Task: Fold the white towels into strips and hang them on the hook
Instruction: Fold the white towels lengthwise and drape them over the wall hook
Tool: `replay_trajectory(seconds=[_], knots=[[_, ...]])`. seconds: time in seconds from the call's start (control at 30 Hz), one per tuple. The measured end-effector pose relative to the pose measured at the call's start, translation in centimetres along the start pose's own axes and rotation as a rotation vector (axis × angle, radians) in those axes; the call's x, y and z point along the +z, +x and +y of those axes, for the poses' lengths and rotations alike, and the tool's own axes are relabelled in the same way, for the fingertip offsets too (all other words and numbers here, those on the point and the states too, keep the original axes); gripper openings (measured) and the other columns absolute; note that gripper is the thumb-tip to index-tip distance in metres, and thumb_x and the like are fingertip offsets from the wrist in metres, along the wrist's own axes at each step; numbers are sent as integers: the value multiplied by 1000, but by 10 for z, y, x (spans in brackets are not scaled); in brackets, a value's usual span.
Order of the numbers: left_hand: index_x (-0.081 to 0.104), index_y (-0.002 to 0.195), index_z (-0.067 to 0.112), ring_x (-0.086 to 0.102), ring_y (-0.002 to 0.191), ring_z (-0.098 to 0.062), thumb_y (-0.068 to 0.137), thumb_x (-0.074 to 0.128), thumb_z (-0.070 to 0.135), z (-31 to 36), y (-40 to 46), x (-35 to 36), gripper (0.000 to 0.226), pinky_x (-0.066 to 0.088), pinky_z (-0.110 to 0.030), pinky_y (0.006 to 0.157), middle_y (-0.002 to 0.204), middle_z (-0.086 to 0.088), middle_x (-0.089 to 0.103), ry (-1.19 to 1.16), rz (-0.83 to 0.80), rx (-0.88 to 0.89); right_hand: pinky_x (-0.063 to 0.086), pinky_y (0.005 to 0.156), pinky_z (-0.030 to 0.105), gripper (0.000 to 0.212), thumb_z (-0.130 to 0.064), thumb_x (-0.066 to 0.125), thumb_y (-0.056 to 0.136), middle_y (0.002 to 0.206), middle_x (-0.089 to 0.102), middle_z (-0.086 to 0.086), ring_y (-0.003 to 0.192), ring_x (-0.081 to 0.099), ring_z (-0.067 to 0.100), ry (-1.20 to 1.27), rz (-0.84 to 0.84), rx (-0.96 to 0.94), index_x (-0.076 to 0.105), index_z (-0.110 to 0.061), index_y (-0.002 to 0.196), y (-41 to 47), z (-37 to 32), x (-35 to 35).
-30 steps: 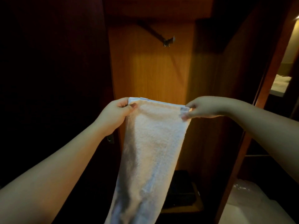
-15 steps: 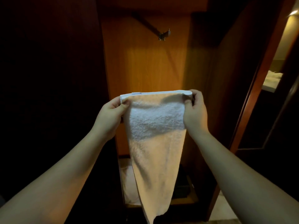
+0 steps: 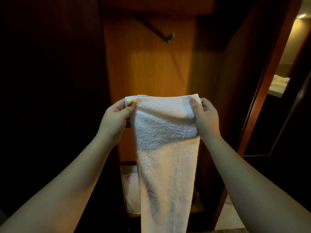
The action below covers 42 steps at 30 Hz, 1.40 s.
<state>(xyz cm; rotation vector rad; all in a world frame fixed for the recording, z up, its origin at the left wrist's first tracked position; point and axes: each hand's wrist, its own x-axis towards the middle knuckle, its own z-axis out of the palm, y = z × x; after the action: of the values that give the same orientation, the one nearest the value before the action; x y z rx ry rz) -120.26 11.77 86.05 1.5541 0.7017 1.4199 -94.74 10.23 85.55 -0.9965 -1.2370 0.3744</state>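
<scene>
A white towel [image 3: 166, 158], folded into a long strip, hangs down in front of me from its top edge. My left hand [image 3: 116, 118] pinches its upper left corner between thumb and fingers. My right hand [image 3: 204, 118] grips the upper right corner, thumb in front of the cloth. The strip's lower end runs out of view at the bottom. A metal hook [image 3: 169, 37] sticks out of the lit wooden back panel [image 3: 151, 68], well above the towel and both hands.
Dark wooden walls close in on the left and right of the niche. More white cloth [image 3: 132, 187] lies low behind the towel on a shelf. At the far right a door frame [image 3: 262, 91] opens onto a lit room with something white [image 3: 279, 83] inside.
My right hand turned from reaching sideways to gripping the corner from below. The towel's top edge drew in narrower, and the view tilted down slightly, so the hook sits higher than before.
</scene>
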Motion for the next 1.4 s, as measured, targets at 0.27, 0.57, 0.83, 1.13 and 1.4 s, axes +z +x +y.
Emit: replay_trajectory(seconds=[0.27, 0.57, 0.83, 1.13, 1.4], knots=[[74, 116, 21, 67, 93, -29, 94, 58, 29, -5, -3, -2, 29, 48, -49, 86, 105, -11, 74, -25, -66, -66, 59, 75, 35, 70, -71, 83, 59, 111, 75, 12, 101, 72, 30, 282, -524, 378, 77, -21, 107, 4, 26, -29], [77, 110, 23, 71, 91, -22, 92, 56, 24, -7, -5, 2, 28, 54, -34, 78, 103, -7, 76, -85, -94, -136, 53, 62, 13, 62, -85, 50, 76, 85, 77, -7, 78, 74, 9, -78, -401, 204, 78, -30, 81, -10, 18, -29], [76, 112, 24, 70, 92, -30, 92, 56, 27, -9, -6, 10, 28, 51, -43, 80, 106, -13, 75, -28, -61, -126, 28, 40, 13, 63, -65, 37, 97, 44, 39, -12, 42, 35, 2, -104, 40, 56, 40, -18, 55, -21, 20, -14], [76, 113, 26, 71, 94, -33, 93, 56, 28, -7, -10, 2, 28, 53, -51, 82, 105, -11, 76, 45, -69, -137, 43, 52, 7, 40, -68, 57, 83, 70, 71, -24, 62, 66, -6, -226, -238, 24, 69, -31, 76, -15, 29, -35], [76, 112, 25, 71, 98, -40, 95, 56, 28, 4, -10, 2, 26, 53, -63, 86, 105, -14, 75, 98, -51, -99, 54, 59, 21, 58, -75, 68, 70, 79, 76, -6, 70, 70, 5, -51, -196, 101, 72, -20, 88, -20, 28, -29]])
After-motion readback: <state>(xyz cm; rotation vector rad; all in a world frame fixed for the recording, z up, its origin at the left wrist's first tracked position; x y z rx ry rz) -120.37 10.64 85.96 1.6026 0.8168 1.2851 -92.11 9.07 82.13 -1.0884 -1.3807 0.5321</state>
